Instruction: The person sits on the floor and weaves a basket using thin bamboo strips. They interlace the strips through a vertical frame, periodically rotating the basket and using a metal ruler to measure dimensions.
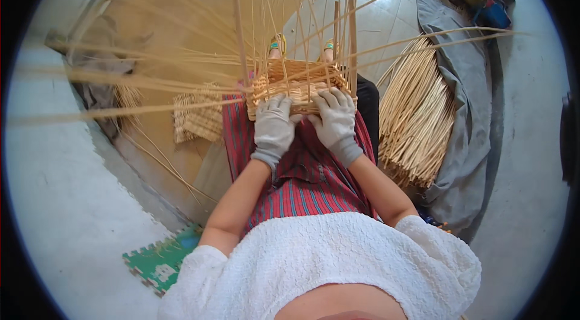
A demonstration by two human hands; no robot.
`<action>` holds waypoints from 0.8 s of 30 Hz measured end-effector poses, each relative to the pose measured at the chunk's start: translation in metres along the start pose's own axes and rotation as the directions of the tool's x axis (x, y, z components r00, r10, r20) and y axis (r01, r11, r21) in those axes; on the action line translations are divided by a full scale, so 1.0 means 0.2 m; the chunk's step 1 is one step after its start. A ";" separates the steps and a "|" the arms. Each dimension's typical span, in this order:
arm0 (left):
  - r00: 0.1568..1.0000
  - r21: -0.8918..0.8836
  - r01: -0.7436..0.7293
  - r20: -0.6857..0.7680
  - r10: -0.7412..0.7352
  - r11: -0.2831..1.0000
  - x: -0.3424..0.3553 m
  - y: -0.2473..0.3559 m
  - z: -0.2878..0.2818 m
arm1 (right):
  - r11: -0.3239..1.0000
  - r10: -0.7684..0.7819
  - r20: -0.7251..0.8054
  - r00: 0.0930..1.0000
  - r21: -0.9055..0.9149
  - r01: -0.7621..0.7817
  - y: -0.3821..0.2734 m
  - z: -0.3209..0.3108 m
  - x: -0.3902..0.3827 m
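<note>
A partly woven wicker basket [297, 89] rests on my lap, with long loose canes [151, 81] fanning out to the left and others standing up from its rim. Thicker upright sticks [351, 30] rise at its corners. My left hand [275, 128], in a pale work glove, grips the near side of the basket, fingers over the weave. My right hand [335, 121], gloved alike, holds the same side a little to the right, its fingers bent against the weave. Both thumbs point inward. The fingertips are partly lost among the strands.
A thick bundle of cut canes [417, 115] lies on a grey cloth [462, 169] at the right. A flat woven piece [198, 113] is on the floor at the left. A green foam mat [160, 256] sits lower left. Boxes and a blue item [494, 13] are at the far right.
</note>
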State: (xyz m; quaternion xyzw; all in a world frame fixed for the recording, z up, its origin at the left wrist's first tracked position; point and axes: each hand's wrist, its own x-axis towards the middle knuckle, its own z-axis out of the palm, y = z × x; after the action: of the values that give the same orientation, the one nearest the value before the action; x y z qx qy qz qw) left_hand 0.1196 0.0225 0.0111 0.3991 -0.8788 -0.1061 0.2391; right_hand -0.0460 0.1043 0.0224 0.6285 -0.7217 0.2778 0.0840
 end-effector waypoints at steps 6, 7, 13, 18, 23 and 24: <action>0.886 -0.371 -0.038 -0.443 -0.141 0.928 0.69 0.06 -0.06 | 0.803 0.276 0.154 0.949 0.506 -0.315 -0.02 0.14 -0.08; 0.879 -0.394 0.084 -0.404 -0.254 0.915 0.79 -0.04 -0.03 | 0.897 0.177 0.086 0.980 0.396 -0.197 -0.02 0.18 -0.07; 0.879 -0.957 0.143 0.005 -0.477 0.253 0.81 -0.52 -0.02 | 0.980 -0.164 0.019 0.986 0.113 0.161 0.11 0.22 -0.07; 0.827 -0.986 0.033 0.118 -0.550 -0.161 0.74 -0.72 -0.07 | 0.985 -0.134 -0.067 0.989 0.102 0.141 0.12 0.28 -0.08; 0.869 -0.864 0.075 -0.189 -0.458 0.499 0.72 -0.59 0.02 | 0.988 -0.062 0.017 0.998 0.145 0.059 0.13 0.31 -0.12; 0.874 -0.810 0.078 -0.225 -0.431 0.581 0.73 -0.56 0.05 | 0.990 -0.032 0.033 0.999 0.139 0.027 0.11 0.27 -0.10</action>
State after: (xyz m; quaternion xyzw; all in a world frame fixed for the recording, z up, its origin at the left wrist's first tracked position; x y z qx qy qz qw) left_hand 0.1045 -0.1623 0.0085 0.3927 -0.6072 -0.4266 0.5432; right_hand -0.0503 0.0963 -0.0385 0.6483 -0.6926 0.3147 0.0314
